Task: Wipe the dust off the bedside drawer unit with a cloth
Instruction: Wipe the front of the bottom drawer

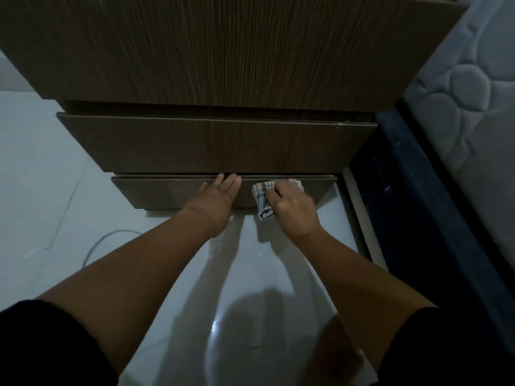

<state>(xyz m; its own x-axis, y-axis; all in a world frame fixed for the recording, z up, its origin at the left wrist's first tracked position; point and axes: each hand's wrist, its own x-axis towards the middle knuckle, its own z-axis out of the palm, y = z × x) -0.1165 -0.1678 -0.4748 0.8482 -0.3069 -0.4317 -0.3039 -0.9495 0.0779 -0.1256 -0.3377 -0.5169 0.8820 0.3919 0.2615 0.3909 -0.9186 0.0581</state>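
Brown wood-grain drawer unit [217,146], head view only. The right hand [292,207] has its fingers curled round a bunched checked cloth [263,197] and holds it against the bottom drawer front [167,190], right of centre. The left hand [220,196] lies flat, fingers straight, on the same front at its top edge. My read: she's down at the lowest drawer, so likely late in the job. Dust is too faint to tell which surfaces are done. The mattress [468,107] sits to the right.

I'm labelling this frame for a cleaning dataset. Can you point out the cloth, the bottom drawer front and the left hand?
cloth [263,194], head view, on its checked fabric.
bottom drawer front [161,190], head view, on its bare left part.
left hand [218,195], head view, on its back.
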